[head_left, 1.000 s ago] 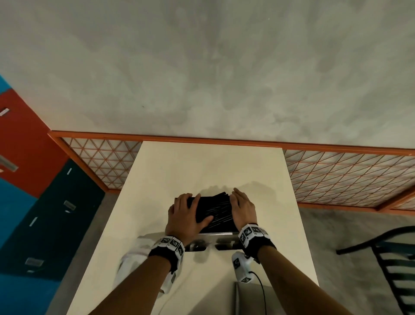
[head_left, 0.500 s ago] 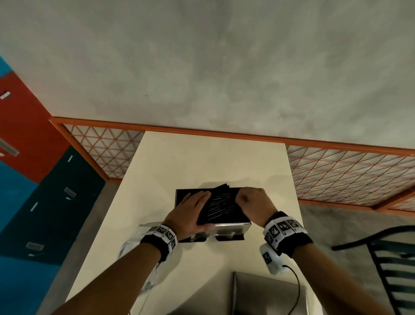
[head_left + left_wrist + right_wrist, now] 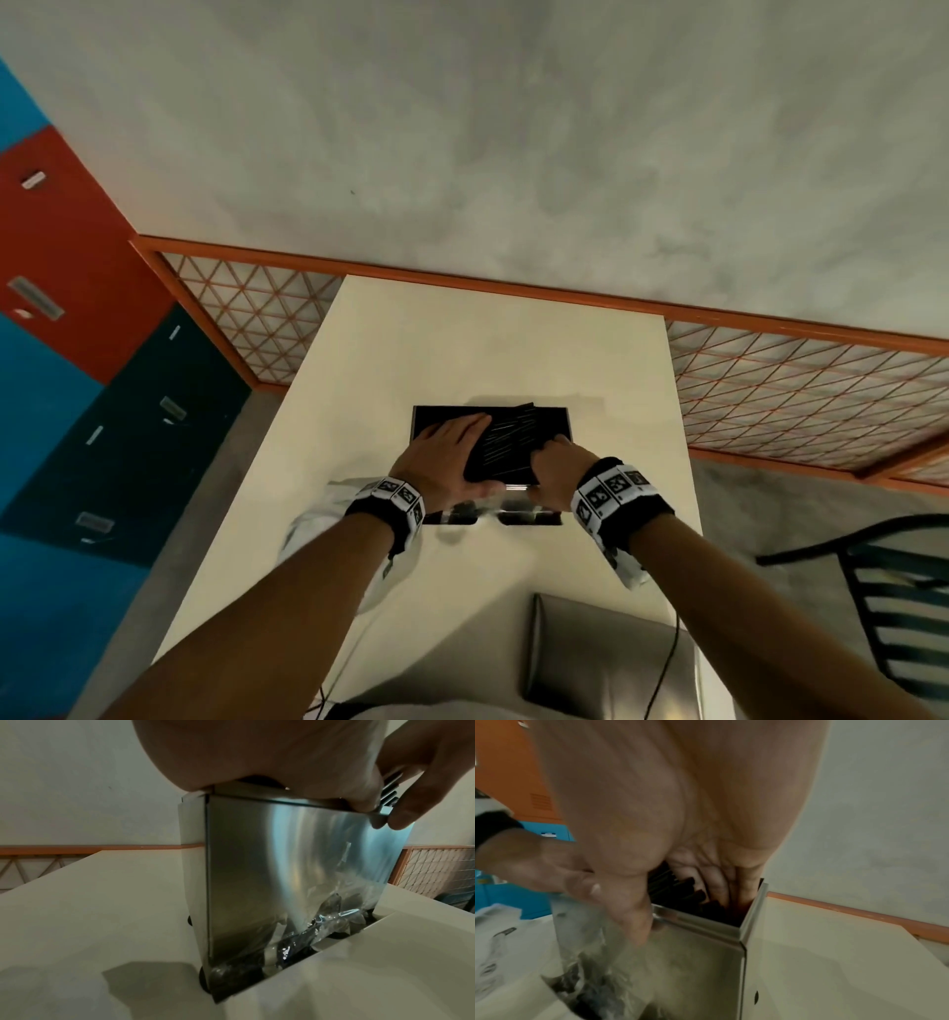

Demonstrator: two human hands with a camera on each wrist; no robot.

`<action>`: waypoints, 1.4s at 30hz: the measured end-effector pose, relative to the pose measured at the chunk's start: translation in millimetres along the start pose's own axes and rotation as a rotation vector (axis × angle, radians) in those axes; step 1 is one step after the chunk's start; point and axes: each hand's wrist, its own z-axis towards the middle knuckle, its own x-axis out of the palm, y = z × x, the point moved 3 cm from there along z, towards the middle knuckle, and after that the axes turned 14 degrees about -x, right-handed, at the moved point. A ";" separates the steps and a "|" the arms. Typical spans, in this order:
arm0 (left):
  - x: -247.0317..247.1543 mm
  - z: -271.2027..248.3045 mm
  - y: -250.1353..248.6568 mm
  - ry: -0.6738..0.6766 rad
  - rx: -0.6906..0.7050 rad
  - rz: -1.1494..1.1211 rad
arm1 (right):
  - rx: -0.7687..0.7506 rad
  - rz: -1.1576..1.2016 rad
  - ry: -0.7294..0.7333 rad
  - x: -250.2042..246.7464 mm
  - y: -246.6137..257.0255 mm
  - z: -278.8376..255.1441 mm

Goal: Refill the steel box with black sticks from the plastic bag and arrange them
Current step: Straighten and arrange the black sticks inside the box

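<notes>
The left hand (image 3: 445, 456) is lying flat, fingers straight, pressing down on the black sticks (image 3: 506, 446) at the left side of the steel box (image 3: 295, 866), its thumb hanging over the near rim. The right hand (image 3: 557, 462) is working at the right side with its fingers pushed down among the stick ends inside the near right corner; the fingers look bent, but whether they are pinching any sticks I cannot tell from these views.

The sticks are sitting in the open top of the box, many of them crossing at angles and some poking past the far rim. They look thin, stiff and light, likely to skate over one another, so they would best be squared by pressing on the whole pile and nudging the ends, not by picking single ones.

The box is standing upright on the pale table (image 3: 488, 354) on small dark feet. Its brushed walls look smooth and slippery, with thin edges at the rim, so steadying it from above seems safer than squeezing its sides.

A crumpled clear plastic bag (image 3: 321, 927) is lying against the foot of the box's near wall.
</notes>
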 end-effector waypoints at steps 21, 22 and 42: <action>0.3 0.2 -1.5 0.011 -0.055 -0.050 | 0.184 0.293 0.175 -8.7 -17.6 28.7; -0.3 0.1 -1.4 0.011 -0.055 -0.054 | 0.188 0.299 0.175 -3.9 -23.7 33.3; -0.5 1.5 0.2 -0.017 -0.058 -0.114 | 0.076 0.197 0.286 -24.7 -13.0 42.0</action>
